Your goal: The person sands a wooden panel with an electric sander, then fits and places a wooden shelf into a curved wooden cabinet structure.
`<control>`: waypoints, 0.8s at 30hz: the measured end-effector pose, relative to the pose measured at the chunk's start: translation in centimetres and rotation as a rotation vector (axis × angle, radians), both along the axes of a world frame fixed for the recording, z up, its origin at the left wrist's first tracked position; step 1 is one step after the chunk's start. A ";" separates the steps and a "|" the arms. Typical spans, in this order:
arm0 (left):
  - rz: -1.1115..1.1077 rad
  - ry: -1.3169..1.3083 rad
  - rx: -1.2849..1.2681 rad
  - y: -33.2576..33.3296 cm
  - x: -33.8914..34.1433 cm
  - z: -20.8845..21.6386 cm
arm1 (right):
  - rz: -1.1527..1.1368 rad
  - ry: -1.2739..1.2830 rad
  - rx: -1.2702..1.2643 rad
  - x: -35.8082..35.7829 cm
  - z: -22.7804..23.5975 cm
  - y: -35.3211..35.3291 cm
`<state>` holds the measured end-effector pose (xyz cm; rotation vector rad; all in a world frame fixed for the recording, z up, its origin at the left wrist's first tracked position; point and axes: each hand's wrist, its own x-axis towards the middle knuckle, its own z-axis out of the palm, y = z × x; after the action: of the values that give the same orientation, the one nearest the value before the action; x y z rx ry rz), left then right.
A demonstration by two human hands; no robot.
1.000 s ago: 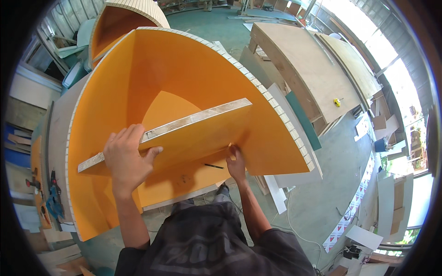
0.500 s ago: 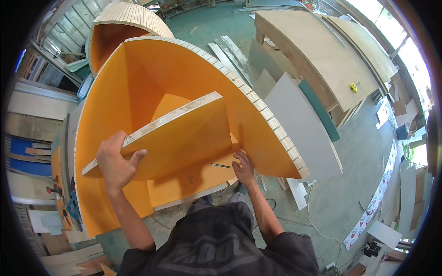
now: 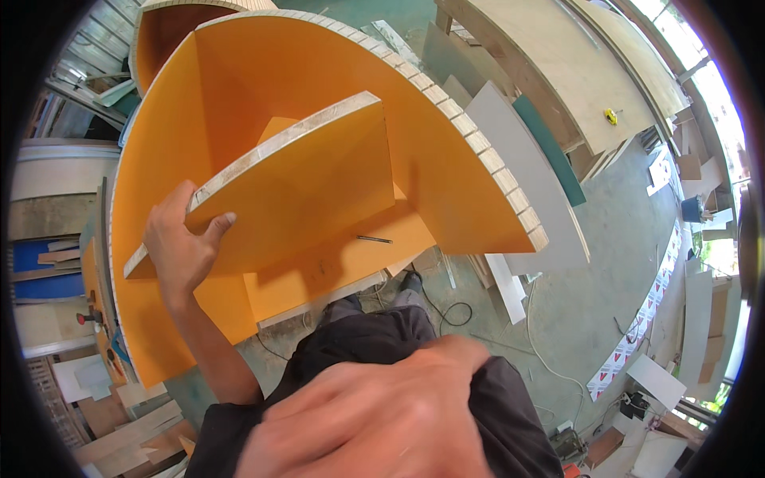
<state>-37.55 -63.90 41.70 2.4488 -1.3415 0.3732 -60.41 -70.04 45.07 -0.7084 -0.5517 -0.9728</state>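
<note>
My left hand (image 3: 177,241) is wrapped over the raw top edge of an orange-faced board (image 3: 303,187), thumb on the near face and fingers behind it. This board stands crosswise inside a large curved orange cabinet shell (image 3: 470,191), whose rim is edged with pale wooden slats. A thin dark pencil-like stick (image 3: 374,239) lies by itself on the shell's orange inner panel, in front of the board. Close to the camera, large and blurred, my right hand (image 3: 382,414) is raised over my lap with its back showing. Its fingers are smeared and partly out of frame.
Another slatted shell (image 3: 171,36) stands at the far left. A wooden workbench (image 3: 558,72) with a yellow tape measure (image 3: 611,116) on it is at the far right. Grey and green sheets (image 3: 550,147) lean beside the bench. Cables (image 3: 454,315) trail on the floor near my feet.
My right hand has left its place beside the pencil-like stick and come up close to the camera. My left hand keeps its hold on the board. The view has shifted slightly.
</note>
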 end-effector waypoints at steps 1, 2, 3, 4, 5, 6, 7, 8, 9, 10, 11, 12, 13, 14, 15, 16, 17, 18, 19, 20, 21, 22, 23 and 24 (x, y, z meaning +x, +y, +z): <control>-0.006 -0.005 -0.006 0.1 0.1 -0.1 | 0.022 -0.053 0.007 1.1 0.2 0.3; -0.012 -0.011 -0.011 0.2 0.3 -0.3 | 0.021 -0.070 -0.001 1.7 0.1 0.6; -0.019 -0.015 -0.017 0.3 0.4 -0.4 | 0.019 -0.079 -0.008 2.1 0.1 0.9; -0.013 -0.015 -0.011 0.4 0.4 -0.3 | 0.017 -0.084 -0.015 2.4 0.2 1.2; -0.009 -0.014 -0.004 0.4 0.3 -0.2 | 0.012 -0.087 -0.028 2.7 0.2 1.4; -0.007 -0.013 0.003 0.4 0.3 -0.1 | 0.003 -0.087 -0.041 2.9 0.2 1.5; -0.004 -0.010 0.005 0.5 0.4 -0.2 | -0.010 -0.086 -0.056 3.2 0.1 1.6; -0.003 -0.006 0.007 0.5 0.5 -0.2 | -0.023 -0.080 -0.068 3.4 0.1 1.8; -0.003 -0.002 0.009 0.5 0.5 -0.3 | -0.040 -0.070 -0.081 3.6 0.0 1.9; -0.001 -0.011 0.006 0.7 0.5 -0.2 | -0.058 -0.065 -0.103 3.8 0.1 2.0; 0.000 -0.020 0.004 0.8 0.4 -0.1 | -0.080 -0.055 -0.123 3.9 0.2 1.9; 0.000 -0.028 0.001 0.9 0.4 0.0 | -0.108 -0.040 -0.149 4.0 0.3 2.0; -0.007 -0.027 0.001 0.8 0.4 -0.1 | -0.151 -0.022 -0.184 4.1 0.3 1.9; -0.014 -0.025 0.000 0.6 0.4 -0.1 | -0.203 -0.003 -0.226 4.1 0.3 1.8; -0.022 -0.024 0.000 0.5 0.4 -0.2 | -0.261 0.018 -0.271 4.1 0.2 1.5; -0.014 -0.028 0.004 0.7 0.5 -0.2 | -0.319 0.046 -0.325 4.1 0.2 1.5; -0.005 -0.031 0.008 0.8 0.6 -0.1 | -0.378 0.077 -0.390 4.2 0.3 1.5; 0.003 -0.035 0.013 1.0 0.6 -0.1 | -0.439 0.111 -0.461 4.4 0.4 1.6; -0.007 -0.039 -0.001 0.9 0.7 -0.3 | -0.510 0.161 -0.542 4.3 0.1 1.6; -0.016 -0.043 -0.015 0.8 0.8 -0.5 | -0.559 0.246 -0.619 4.5 -0.2 1.6; -0.026 -0.047 -0.029 0.7 0.9 -0.7 | -0.612 0.332 -0.707 4.5 -0.5 1.4; -0.033 -0.018 -0.007 0.5 0.8 -0.9 | -0.613 0.371 -0.741 4.8 -1.6 1.3; -0.029 -0.002 0.009 0.5 0.8 -0.5 | -0.609 0.392 -0.779 5.1 -2.3 1.1; -0.026 0.015 0.024 0.4 0.8 -0.2 | -0.595 0.431 -0.818 4.9 -2.6 0.5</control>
<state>-36.74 -63.47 41.55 2.4462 -1.3776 0.3333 -55.47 -69.52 42.46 -1.8432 -0.3419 -1.0809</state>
